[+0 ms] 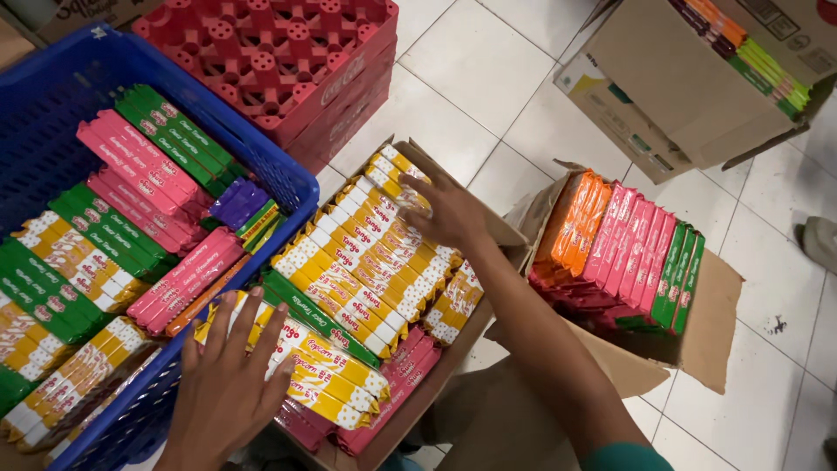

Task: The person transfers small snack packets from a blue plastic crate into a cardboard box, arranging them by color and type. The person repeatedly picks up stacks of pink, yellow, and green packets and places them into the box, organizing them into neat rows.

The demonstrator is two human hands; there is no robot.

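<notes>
I am kneeling over a blue plastic crate point(288, 187) on my left, packed with flat snack packets in pink, green, yellow and purple, and its corner is touching the open cardboard box point(510, 231) I am working in. Behind them a stack of red bottle crates point(288, 52) is standing on the white tiled floor point(488, 78), and to my right a second open carton point(711, 296) is holding orange, pink and green packets on edge, with a third carton point(663, 78) well beyond it.

Inside my box the yellow packets point(375, 253) are lying in overlapping rows, with one green packet point(314, 314) between them and pink packets point(405, 371) showing underneath.

My left hand point(231, 384) is resting flat with fingers spread wide, gripping nothing, pressing on the near rows of yellow packets beside the crate's edge. My right hand point(445, 209) is reaching to the far end of the box, fingers loosely curved over the top packets; I cannot tell whether they are pinching one or only touching.

I judge the care here is in holding the near rows down evenly so the slippery stack is not sliding, and in taking the far packets by their long edges rather than crushing the middle.
</notes>
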